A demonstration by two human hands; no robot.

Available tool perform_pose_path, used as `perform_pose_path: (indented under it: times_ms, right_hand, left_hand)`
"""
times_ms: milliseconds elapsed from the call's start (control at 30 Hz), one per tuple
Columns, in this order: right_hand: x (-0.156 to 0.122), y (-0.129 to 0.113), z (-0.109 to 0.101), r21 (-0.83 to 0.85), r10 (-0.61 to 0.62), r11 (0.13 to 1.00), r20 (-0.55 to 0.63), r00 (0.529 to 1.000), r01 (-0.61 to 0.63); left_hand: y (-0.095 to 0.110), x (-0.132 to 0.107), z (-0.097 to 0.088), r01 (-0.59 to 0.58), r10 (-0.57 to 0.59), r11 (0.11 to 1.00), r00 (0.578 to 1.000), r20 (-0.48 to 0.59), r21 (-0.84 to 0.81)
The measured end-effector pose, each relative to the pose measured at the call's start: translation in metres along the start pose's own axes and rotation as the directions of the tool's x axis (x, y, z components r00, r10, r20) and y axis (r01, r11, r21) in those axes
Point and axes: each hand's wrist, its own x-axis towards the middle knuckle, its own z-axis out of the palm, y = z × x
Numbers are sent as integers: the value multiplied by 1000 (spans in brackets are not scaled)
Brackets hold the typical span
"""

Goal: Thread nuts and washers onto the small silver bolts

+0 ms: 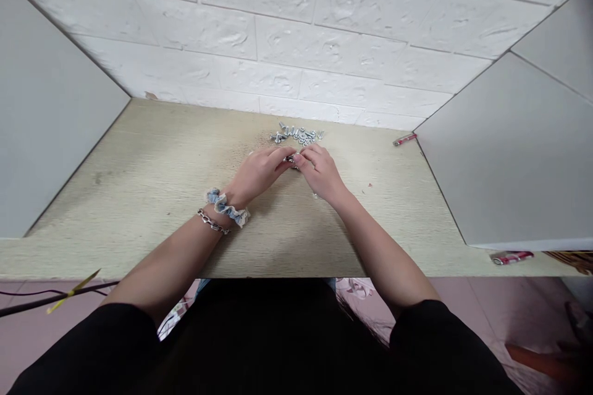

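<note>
My left hand (259, 174) and my right hand (320, 171) meet fingertip to fingertip over the middle of a light wooden table (152, 179). Both are closed in a pinch on a small metal piece (291, 160) held between them; it is too small to name. Just beyond the fingers lies a pile of small silver screws and nuts (299, 134). A blue scrunchie and a chain bracelet (222, 213) ring my left wrist.
A white brick wall (296, 31) backs the table, and grey side panels (514, 154) close it in left and right. A red-and-silver object (404, 139) lies at the back right, another (511, 257) at the front right edge.
</note>
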Motion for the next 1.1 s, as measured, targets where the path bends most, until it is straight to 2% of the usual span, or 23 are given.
perform_pose_path:
  times_ms: [233,567,867,1100]
  right_hand:
    - [0,-2,0,64,3,998,-22,1000,-2]
    - [1,2,3,15,-83,996,-50,995,84]
    - [0,3,4,8,-110,994,-74,991,111]
    - [0,3,4,-10,-132,991,-73,989,132]
  left_hand:
    - [-1,0,1,-34,34,999,999,22,0]
    - [-2,0,1,-31,31,999,999,16,23]
    - [-4,1,1,4,-6,1000,998,66,29]
    - [-5,2,2,1,-1,1000,998,57,1]
